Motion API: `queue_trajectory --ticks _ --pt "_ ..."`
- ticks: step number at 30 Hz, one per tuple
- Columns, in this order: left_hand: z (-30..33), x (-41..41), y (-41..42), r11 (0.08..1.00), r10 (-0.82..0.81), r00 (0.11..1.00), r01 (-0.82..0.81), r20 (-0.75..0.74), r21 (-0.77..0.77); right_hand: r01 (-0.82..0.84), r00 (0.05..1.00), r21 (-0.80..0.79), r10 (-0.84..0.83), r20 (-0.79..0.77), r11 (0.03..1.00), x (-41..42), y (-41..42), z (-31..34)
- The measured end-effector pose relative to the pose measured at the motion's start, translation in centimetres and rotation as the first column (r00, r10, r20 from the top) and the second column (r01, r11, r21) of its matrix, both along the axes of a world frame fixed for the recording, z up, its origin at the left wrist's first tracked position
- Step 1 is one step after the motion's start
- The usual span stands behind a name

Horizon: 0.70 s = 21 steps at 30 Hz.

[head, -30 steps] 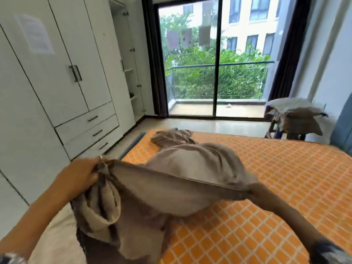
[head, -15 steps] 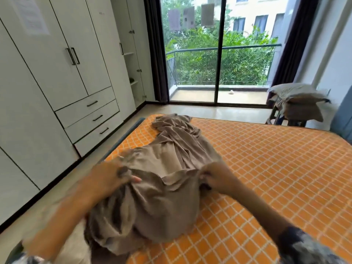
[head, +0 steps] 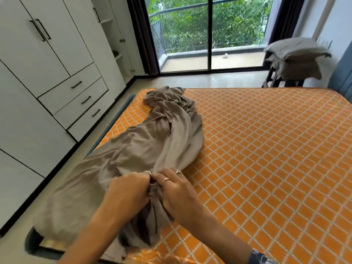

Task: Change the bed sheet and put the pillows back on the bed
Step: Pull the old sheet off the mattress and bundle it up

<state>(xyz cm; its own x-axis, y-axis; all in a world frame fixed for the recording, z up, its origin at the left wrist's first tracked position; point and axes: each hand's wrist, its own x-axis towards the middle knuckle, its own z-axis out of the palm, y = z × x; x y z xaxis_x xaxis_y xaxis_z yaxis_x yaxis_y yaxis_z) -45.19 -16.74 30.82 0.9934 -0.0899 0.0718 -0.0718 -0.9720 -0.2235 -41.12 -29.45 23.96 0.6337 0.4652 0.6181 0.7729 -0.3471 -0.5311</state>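
A taupe bed sheet (head: pixel 152 141) lies bunched along the left side of the bare orange, diamond-patterned mattress (head: pixel 266 149). Part of it drapes over the mattress's left edge. My left hand (head: pixel 127 191) and my right hand (head: pixel 175 187) meet close together at the near end of the bundle. Both grip a gathered fold of the sheet, fingers curled into the cloth. Two pillows (head: pixel 297 58) in grey-taupe cases are stacked on a stool at the far right, off the bed.
White wardrobes with drawers (head: pixel 57 73) line the left wall, leaving a narrow strip of floor beside the bed. A sliding glass door (head: pixel 209 33) to a balcony is straight ahead. A blue-grey wall panel (head: pixel 342 73) stands at the right edge.
My hands were wide apart stretching an edge of the sheet one second ago. They have come together at the middle, and the sheet has dropped flatter onto the mattress.
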Motion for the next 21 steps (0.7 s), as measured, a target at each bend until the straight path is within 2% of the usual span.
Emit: queue_trajectory --ticks 3,5,8,11,14,16,18,19,20,21 --pt "1.2 -0.5 1.5 0.998 0.006 0.999 -0.009 0.037 0.068 0.045 0.992 -0.001 -0.045 0.118 0.999 0.2 1.6 -0.7" --pt "2.1 -0.9 2.2 0.995 0.023 0.999 -0.025 0.024 0.099 0.097 0.985 0.030 -0.100 0.140 0.995 0.3 2.6 -0.9" --pt "3.3 -1.5 3.4 0.992 0.046 0.997 -0.052 0.056 0.116 0.157 0.986 0.021 -0.158 0.048 0.987 0.7 3.4 -1.6" --pt "4.5 -1.7 4.4 0.994 0.074 0.989 -0.084 0.127 0.074 0.285 0.958 -0.064 -0.287 -0.021 0.956 2.5 4.1 -3.9" --pt "5.6 -1.4 5.0 0.994 0.103 0.977 -0.109 0.185 0.025 0.372 0.889 -0.163 -0.402 -0.218 0.914 5.1 5.5 -5.6" --pt "6.4 -1.1 5.3 0.989 0.145 0.971 -0.146 0.192 -0.006 0.359 0.780 -0.207 -0.414 -0.469 0.910 6.4 6.7 -5.9" --pt "7.1 -0.8 5.6 0.984 0.176 0.964 -0.173 0.198 -0.032 0.315 0.616 -0.097 -0.282 -0.735 0.944 7.6 8.1 -6.3" --pt "7.3 -0.7 5.8 0.985 0.173 0.961 -0.172 0.215 -0.022 0.320 0.506 0.031 -0.143 -0.851 0.947 8.1 8.9 -6.4" --pt "7.5 -0.6 5.9 0.984 0.177 0.957 -0.178 0.228 -0.020 0.373 0.355 0.191 0.051 -0.934 0.908 8.5 9.7 -6.1" --pt "7.5 -0.5 6.1 0.982 0.187 0.954 -0.186 0.232 -0.027 0.489 0.169 0.320 0.272 -0.947 0.812 8.9 10.5 -5.7"
